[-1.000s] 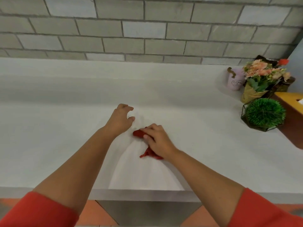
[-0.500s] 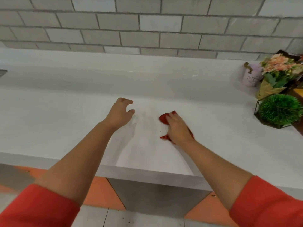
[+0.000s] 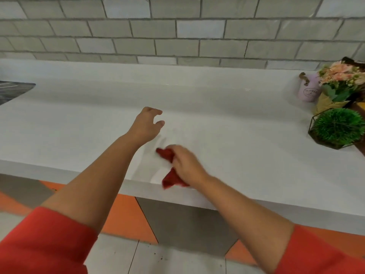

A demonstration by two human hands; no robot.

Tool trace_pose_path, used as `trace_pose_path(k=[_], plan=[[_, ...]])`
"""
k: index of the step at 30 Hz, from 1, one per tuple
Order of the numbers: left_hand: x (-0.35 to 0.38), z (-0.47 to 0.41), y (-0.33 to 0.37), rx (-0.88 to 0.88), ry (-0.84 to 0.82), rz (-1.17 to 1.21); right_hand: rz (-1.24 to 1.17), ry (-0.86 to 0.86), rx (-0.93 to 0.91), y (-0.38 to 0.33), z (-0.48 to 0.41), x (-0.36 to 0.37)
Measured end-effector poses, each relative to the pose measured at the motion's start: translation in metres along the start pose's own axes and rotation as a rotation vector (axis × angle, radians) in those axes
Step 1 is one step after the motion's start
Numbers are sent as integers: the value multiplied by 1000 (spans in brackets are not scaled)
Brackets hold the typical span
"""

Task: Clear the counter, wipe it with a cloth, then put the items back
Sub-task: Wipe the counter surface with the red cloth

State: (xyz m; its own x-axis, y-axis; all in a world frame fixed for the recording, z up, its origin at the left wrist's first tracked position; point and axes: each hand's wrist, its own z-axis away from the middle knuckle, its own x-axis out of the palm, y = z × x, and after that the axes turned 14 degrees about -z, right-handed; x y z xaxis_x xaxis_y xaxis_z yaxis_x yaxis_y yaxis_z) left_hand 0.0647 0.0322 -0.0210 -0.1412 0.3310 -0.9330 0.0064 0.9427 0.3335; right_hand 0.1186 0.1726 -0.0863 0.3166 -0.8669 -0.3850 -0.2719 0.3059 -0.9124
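Note:
My right hand (image 3: 186, 162) grips a crumpled red cloth (image 3: 169, 176) and presses it on the white counter (image 3: 237, 131) close to the front edge; the cloth's lower end hangs at the edge. My left hand (image 3: 147, 125) hovers just above the counter, a little behind and left of the cloth, with fingers loosely curled and nothing in it. At the far right stand a round green plant in a black wire holder (image 3: 336, 127), a bouquet of pink flowers (image 3: 339, 80) and a lilac pot (image 3: 309, 91).
A grey tiled wall (image 3: 177, 30) runs behind the counter. A dark sink or drain board (image 3: 11, 89) shows at the left edge. A brown object (image 3: 360, 107) sits at the far right. Below the counter are grey and orange panels (image 3: 126, 216) and a tiled floor.
My right hand has dragged the red cloth back toward the front edge of the counter, after a sweep to the right. My left hand has stayed in much the same place.

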Motion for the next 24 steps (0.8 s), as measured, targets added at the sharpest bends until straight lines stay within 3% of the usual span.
trace_pose_path(k=[2, 4, 7, 10, 13, 16, 18, 24], plan=[[-1, 6, -2, -19, 0, 3, 114, 255, 59, 25, -8, -56], [2, 12, -2, -24, -8, 10, 260, 356, 135, 51, -10, -94], [8, 19, 1, -29, -30, 26, 489, 219, 248, 73, -1, -103], [13, 21, 8, -31, -37, 29, 676, -32, 120, 57, 12, -64], [13, 21, 19, -30, -39, 48, 480, -239, -78, 31, 29, 8], [13, 26, 32, 0, -51, 47, 228, -280, -64, 2, 47, 31], [13, 29, 33, -3, -42, 43, 45, -165, -3, -5, 46, 7], [24, 42, 28, -50, -65, 35, -93, 450, 140, 23, 36, -128]])
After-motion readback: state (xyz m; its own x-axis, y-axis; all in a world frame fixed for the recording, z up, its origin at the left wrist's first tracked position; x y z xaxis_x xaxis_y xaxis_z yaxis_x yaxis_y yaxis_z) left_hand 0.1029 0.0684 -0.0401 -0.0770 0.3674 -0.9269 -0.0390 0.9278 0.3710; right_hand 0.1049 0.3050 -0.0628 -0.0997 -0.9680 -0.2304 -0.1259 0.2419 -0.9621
